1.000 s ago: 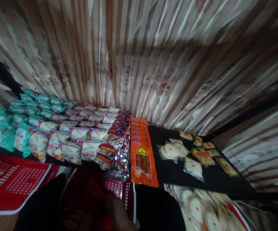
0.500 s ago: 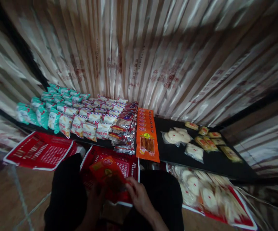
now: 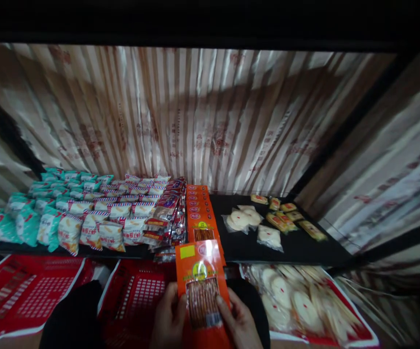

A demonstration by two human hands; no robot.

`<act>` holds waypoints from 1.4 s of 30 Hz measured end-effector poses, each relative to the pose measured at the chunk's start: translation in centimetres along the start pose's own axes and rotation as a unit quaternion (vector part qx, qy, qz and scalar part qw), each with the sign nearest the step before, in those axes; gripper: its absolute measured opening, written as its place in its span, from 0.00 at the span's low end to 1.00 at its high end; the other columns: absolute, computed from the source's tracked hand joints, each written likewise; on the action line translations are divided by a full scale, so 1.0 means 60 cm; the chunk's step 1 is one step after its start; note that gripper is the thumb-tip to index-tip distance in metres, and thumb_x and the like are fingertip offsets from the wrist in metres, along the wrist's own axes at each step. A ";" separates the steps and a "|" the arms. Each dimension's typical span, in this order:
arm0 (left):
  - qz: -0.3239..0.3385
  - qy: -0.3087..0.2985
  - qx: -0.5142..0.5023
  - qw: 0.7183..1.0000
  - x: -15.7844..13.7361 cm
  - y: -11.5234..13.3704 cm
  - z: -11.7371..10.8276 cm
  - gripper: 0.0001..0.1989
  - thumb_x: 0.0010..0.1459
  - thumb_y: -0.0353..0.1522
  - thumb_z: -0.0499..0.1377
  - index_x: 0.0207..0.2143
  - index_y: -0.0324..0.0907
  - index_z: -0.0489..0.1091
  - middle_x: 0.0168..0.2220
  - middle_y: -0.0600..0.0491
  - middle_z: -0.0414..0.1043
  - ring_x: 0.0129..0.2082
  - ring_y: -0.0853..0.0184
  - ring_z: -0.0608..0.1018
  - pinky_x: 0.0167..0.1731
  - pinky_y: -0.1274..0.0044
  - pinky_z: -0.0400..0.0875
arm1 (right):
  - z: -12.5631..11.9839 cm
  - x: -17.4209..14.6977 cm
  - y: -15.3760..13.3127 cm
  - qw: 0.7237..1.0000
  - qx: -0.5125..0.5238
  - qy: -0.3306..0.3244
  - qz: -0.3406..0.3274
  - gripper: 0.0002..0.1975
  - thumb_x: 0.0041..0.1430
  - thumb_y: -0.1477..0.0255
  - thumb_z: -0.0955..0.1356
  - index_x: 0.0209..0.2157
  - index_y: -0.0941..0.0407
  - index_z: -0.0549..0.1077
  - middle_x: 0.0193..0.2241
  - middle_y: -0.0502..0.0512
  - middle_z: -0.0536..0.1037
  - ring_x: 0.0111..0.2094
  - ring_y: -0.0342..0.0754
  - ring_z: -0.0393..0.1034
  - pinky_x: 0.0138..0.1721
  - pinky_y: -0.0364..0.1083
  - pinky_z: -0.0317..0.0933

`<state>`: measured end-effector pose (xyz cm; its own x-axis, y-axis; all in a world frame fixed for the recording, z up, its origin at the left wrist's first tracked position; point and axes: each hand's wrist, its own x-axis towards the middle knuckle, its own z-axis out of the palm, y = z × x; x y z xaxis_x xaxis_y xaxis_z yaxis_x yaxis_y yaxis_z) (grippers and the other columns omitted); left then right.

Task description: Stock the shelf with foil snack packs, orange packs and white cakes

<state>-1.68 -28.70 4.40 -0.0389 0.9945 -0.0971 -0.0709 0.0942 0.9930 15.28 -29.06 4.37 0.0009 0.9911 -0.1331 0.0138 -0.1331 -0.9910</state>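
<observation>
An orange snack packet (image 3: 201, 286) with a see-through window of brown sticks is held upright in front of the shelf. My left hand (image 3: 169, 315) grips its left edge, thumb in front. On the lower right edge, my right hand (image 3: 241, 320) is closed with its thumb over the window. Directly behind lies a row of overlapping matching orange packets (image 3: 199, 208) on the black shelf (image 3: 232, 247); the held packet covers part of its front. Just left of that row is a stack of shiny dark red and silver packets (image 3: 166, 213).
White-and-red snack bags (image 3: 101, 223) and teal bags (image 3: 28, 223) fill the shelf's left side. Flat white rounds in plastic (image 3: 239, 218) and small yellow packs (image 3: 282, 220) lie at right. Below stand red baskets (image 3: 39, 291), the right one holding white rounds (image 3: 300, 305).
The orange packet has risen from over the middle red basket to before the shelf, upright, held by both hands. The view has tilted, showing a dark bar along the top.
</observation>
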 end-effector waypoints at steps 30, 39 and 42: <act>-0.170 -0.202 -0.340 0.902 0.113 0.099 0.089 0.22 0.44 0.35 0.66 0.45 0.42 0.71 0.50 0.47 0.71 0.55 0.55 0.68 0.56 0.67 0.57 | -0.127 0.046 -0.060 0.886 -0.292 0.200 -0.299 0.13 0.60 0.67 0.61 0.37 0.44 0.77 0.60 0.49 0.59 0.63 0.56 0.44 0.59 0.66 0.43; -0.206 -0.240 -0.271 0.909 0.103 0.105 0.083 0.32 0.44 0.31 0.65 0.54 0.48 0.63 0.57 0.46 0.63 0.49 0.52 0.73 0.47 0.66 0.66 | -0.115 0.060 -0.034 0.966 -0.063 0.172 -0.183 0.11 0.54 0.60 0.68 0.36 0.49 0.78 0.65 0.51 0.47 0.60 0.55 0.54 0.52 0.53 0.62; -0.204 -0.249 -0.257 0.911 0.103 0.101 0.080 0.31 0.45 0.31 0.64 0.54 0.46 0.64 0.51 0.45 0.69 0.46 0.54 0.75 0.46 0.66 0.66 | -0.106 0.064 -0.035 0.971 -0.043 0.165 -0.171 0.13 0.53 0.60 0.68 0.39 0.50 0.77 0.64 0.54 0.49 0.60 0.54 0.55 0.51 0.52 0.63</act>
<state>2.43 -21.74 10.13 0.5426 0.7915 -0.2812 -0.4410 0.5533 0.7067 21.62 -24.95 6.03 0.3014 0.9258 0.2282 0.1524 0.1895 -0.9700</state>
